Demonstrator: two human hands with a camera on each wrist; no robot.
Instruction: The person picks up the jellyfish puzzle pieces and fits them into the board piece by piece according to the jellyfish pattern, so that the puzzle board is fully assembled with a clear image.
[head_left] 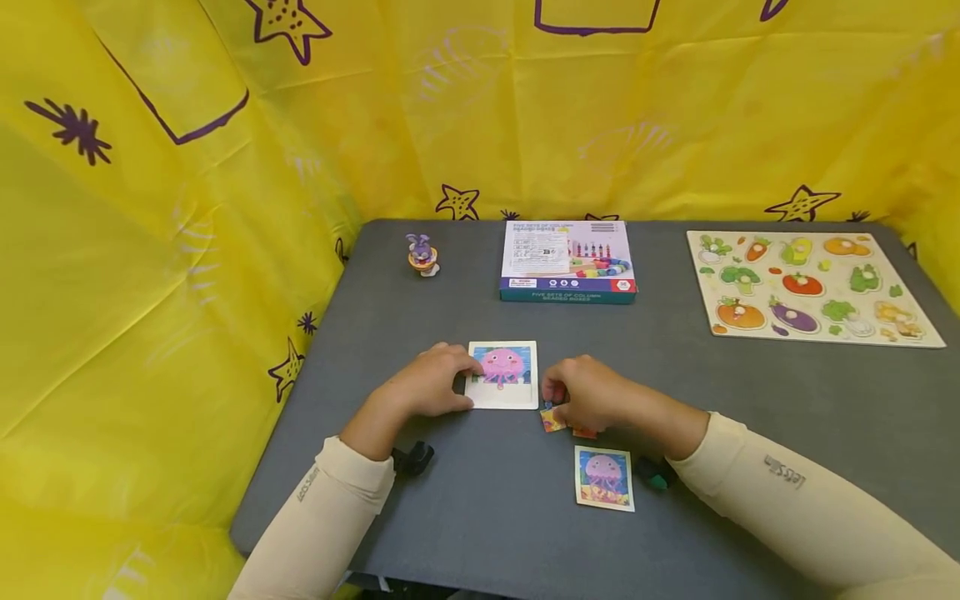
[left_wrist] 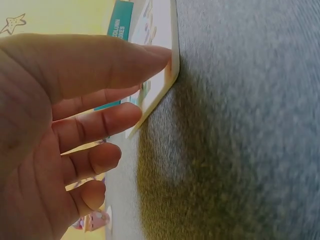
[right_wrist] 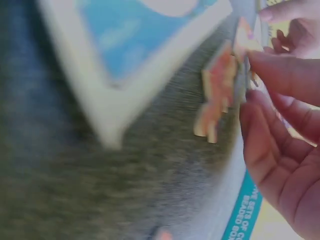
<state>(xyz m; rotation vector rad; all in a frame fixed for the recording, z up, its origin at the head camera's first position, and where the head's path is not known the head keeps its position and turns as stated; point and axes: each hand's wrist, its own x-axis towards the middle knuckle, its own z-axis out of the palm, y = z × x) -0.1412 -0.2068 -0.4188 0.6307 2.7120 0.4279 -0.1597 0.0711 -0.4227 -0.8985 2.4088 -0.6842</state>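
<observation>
While the puzzle board [head_left: 502, 401], nearer the table's [head_left: 450, 517] left edge, was touched by the left hand's [head_left: 433, 379] loosely spread fingers, a piece [right_wrist: 243, 39] was pinched by the right hand [head_left: 596, 392].
The jellyfish's top was filled in; the bottom strip was left bare, with another piece [head_left: 585, 434] lying off the board's near right corner.

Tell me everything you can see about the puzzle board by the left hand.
The puzzle board is a squarish, pale tray, perhaps wood, lying flat on the grey table. Inside its rim, a pink jellyfish with a face on blue fills the upper part; most of the lower strip is bare. The left hand touches its left side and near left corner.
</observation>
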